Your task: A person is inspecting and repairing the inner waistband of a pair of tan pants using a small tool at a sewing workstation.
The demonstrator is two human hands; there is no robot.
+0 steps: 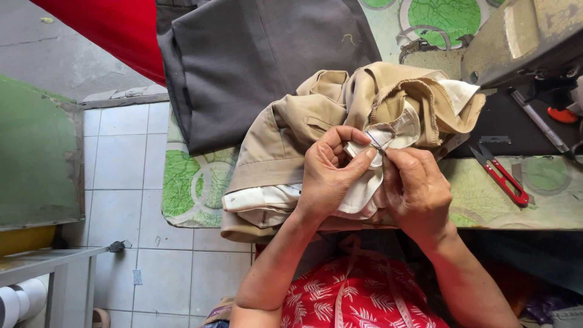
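Two hands are working close together over a bundle of khaki trousers [316,121] heaped on the table [546,206], right at its near edge. The left hand [328,176] is curling shut around a fold of the white pocket lining [370,176], thumb and forefinger pinching the cloth taut. The right hand [419,188] is closing its fingertips on what looks like a small pointed tool [375,144], too small to name for certain, its tip meeting a thin blue thread at the lining's edge. By the look of it, stitches are being picked along a seam, and the work in hand is calling for a steady tip and a firm pinch so that only thread is caught, not the lining. Just to the right, red-handled thread snips [504,176] are lying on the table, apart from both hands. A grey garment [255,61] is spreading out behind the trousers, and the body of a sewing machine [522,36] is standing at the far right. Loose folds of khaki are crowding around the seam and hiding part of it; a tape measure [346,285] is hanging over the red patterned lap below.
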